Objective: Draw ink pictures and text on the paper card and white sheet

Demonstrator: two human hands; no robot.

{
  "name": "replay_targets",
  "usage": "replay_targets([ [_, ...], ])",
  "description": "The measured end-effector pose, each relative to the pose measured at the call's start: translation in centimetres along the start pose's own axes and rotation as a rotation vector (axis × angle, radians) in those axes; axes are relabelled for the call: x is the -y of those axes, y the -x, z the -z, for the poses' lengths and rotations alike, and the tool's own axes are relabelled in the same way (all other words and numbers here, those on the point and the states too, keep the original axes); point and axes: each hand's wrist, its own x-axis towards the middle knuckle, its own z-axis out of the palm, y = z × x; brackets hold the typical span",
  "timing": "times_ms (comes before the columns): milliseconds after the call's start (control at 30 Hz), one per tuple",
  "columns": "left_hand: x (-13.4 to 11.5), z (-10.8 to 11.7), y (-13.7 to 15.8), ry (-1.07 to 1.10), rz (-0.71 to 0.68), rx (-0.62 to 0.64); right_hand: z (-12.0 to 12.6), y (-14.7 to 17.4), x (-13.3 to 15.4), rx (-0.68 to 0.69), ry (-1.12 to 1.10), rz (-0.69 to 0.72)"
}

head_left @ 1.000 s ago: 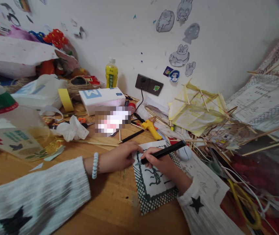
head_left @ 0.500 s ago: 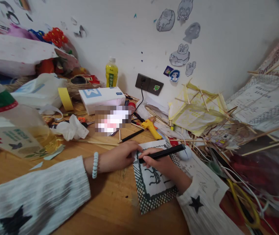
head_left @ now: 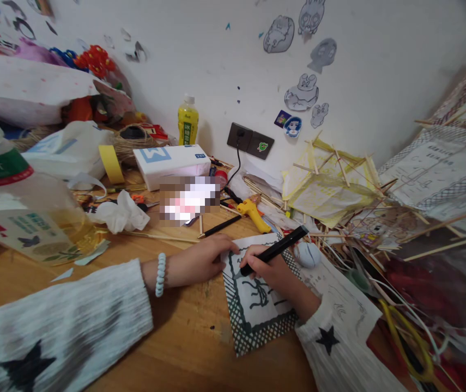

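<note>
A white paper with a black patterned border and bold black strokes in its middle lies tilted on the wooden table. My right hand is closed around a black marker, over the paper's upper part. The marker slants, its thick end up to the right and its lower end by the drawing; I cannot tell whether the tip touches. At the paper's upper left edge lies my left hand, fingers stretched out and slightly bent, holding nothing. A beaded bracelet circles that wrist.
Past the hands lie a black pen, a yellow glue gun and a tissue pack. A large bottle stands left. To the right are yellow-handled scissors, thin sticks and a yellow paper-and-stick frame.
My right hand has moved slightly right with the marker, whose lower end has shifted down and right and whose upper end stands higher. My left hand has stayed in place on the paper.
</note>
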Motion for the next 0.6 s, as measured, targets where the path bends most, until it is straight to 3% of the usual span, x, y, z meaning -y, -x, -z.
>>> replay_targets([
  [200, 0.08, 0.0, -0.11, 0.003, -0.019, -0.009, -0.23, -0.04, -0.44, -0.044, -0.006, 0.056],
  [600, -0.02, -0.02, -0.23, 0.006, -0.04, -0.014, -0.07, 0.03, -0.25, 0.03, 0.155, 0.141],
])
